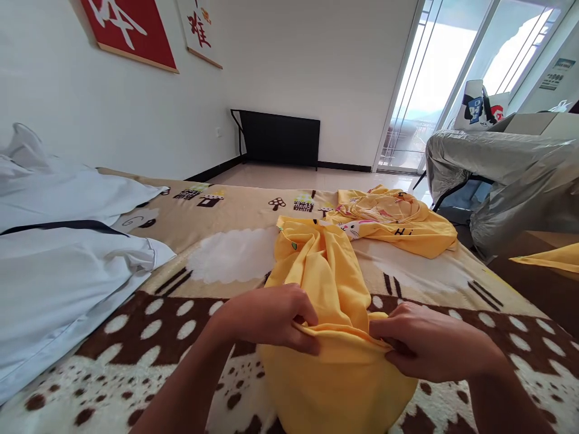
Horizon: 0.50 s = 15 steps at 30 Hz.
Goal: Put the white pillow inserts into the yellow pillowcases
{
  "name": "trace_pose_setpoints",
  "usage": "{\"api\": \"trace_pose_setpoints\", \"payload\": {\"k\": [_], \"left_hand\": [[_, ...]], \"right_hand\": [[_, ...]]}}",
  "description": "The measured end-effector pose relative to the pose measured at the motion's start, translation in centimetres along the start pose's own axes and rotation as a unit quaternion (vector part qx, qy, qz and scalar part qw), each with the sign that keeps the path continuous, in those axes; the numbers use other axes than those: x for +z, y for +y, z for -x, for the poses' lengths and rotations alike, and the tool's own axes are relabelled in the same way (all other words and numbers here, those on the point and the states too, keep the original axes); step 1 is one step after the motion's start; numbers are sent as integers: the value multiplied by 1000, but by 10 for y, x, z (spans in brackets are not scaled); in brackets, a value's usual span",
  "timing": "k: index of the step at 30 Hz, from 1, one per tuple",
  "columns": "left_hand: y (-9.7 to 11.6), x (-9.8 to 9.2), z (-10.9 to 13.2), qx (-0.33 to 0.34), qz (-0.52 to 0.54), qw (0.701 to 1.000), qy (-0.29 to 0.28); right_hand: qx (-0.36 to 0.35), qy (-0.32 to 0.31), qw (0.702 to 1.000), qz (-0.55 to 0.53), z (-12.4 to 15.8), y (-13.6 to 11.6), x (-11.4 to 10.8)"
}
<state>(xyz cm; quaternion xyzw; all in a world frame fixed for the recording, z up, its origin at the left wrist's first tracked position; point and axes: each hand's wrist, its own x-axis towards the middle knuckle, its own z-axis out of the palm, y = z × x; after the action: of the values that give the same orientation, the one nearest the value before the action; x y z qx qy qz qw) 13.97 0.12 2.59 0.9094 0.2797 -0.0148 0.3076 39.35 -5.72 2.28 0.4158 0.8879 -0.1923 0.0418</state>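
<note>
A yellow cloth runs away from me over the patterned blanket. Its far part is gathered into folds, and its near part hangs down in a smooth rounded panel. My left hand pinches a hemmed edge between thumb and fingers. On the right, my right hand grips the same edge, with some fabric bunched at the fingertips. Between the two hands the edge sags slightly. The exact kind of cloth item cannot be made out. Just beyond it lies a crumpled yellow fabric pile with a rabbit print and the lettering "Hi".
The patterned blanket covers the surface under the cloth. White fabric with a dark strap lies at the left. A plastic-wrapped piece of furniture stands at the right, near a yellow cloth corner. A black panel leans by the far wall.
</note>
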Motion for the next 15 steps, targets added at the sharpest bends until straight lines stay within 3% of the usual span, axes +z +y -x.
{"api": "trace_pose_setpoints", "payload": {"k": [5,15], "left_hand": [[2,-4,1,24,17,998,54],[3,-10,13,146,101,979,103]], "right_hand": [[2,-2,998,-58,0,2,-1],[-90,32,978,-186,-3,15,1]]}}
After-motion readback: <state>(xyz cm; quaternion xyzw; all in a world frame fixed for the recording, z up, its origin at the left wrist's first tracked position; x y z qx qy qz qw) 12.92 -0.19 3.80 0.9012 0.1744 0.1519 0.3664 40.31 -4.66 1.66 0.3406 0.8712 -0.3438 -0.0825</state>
